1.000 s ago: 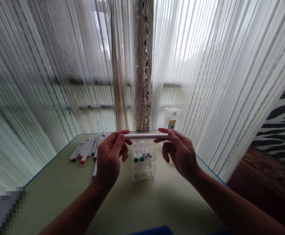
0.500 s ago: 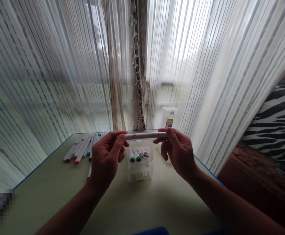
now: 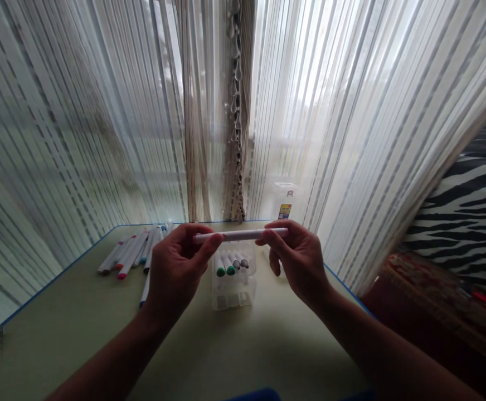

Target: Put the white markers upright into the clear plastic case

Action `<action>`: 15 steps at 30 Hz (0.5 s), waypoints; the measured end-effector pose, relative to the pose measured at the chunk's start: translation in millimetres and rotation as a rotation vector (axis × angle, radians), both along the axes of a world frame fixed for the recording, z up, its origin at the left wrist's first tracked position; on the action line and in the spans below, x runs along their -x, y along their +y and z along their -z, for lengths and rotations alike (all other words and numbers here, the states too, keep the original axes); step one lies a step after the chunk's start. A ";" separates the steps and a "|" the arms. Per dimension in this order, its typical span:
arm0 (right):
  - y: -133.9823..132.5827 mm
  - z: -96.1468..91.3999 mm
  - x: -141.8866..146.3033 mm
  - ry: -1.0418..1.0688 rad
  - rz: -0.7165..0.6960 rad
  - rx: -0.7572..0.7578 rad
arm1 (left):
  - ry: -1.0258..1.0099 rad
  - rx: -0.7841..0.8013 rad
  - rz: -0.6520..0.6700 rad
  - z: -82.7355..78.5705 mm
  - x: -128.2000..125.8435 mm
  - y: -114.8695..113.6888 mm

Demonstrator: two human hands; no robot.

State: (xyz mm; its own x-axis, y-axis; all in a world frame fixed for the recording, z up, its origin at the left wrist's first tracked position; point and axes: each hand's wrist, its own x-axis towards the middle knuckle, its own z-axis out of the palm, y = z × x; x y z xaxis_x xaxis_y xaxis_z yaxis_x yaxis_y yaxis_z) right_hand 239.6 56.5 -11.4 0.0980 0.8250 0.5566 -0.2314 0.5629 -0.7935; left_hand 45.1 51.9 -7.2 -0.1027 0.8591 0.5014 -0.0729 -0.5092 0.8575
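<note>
Both hands hold one white marker (image 3: 243,235) level above the table. My left hand (image 3: 176,270) pinches its left end between thumb and fingers. My right hand (image 3: 297,259) pinches the right end the same way. Just beyond and below the marker stands a clear plastic box (image 3: 232,292) holding several markers with green and grey caps (image 3: 230,263). A row of loose white markers with coloured caps (image 3: 132,253) lies on the table to the left, and one more marker (image 3: 145,288) lies beside my left wrist.
The pale green table (image 3: 234,345) has a blue edge and sits in a corner of striped sheer curtains (image 3: 101,111). A clear lid with a yellow label (image 3: 285,201) stands at the back. A zebra-print cover (image 3: 472,223) lies off to the right.
The marker has shifted a little to the left between my hands, so its left end now shows past my left fingers. The view has drifted slightly; both hands keep their grip.
</note>
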 end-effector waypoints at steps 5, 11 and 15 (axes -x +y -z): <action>-1.0 0.9 0.3 -0.044 0.026 -0.004 | 0.000 0.001 0.012 0.4 -0.6 0.1; -1.9 2.7 -1.2 -0.094 0.057 0.000 | -0.023 -0.020 0.066 3.1 0.9 3.3; -0.1 5.4 -1.6 -0.069 0.044 0.004 | -0.037 -0.012 0.094 3.7 0.7 3.9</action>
State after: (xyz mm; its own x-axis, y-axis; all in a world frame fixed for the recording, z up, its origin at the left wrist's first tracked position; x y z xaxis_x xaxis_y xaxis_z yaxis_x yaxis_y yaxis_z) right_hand 241.1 56.4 -16.8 0.0962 0.8229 0.5599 -0.1514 0.5681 -0.8089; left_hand 44.4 55.8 -10.9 -0.0403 0.8599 0.5089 -0.1526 -0.5086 0.8473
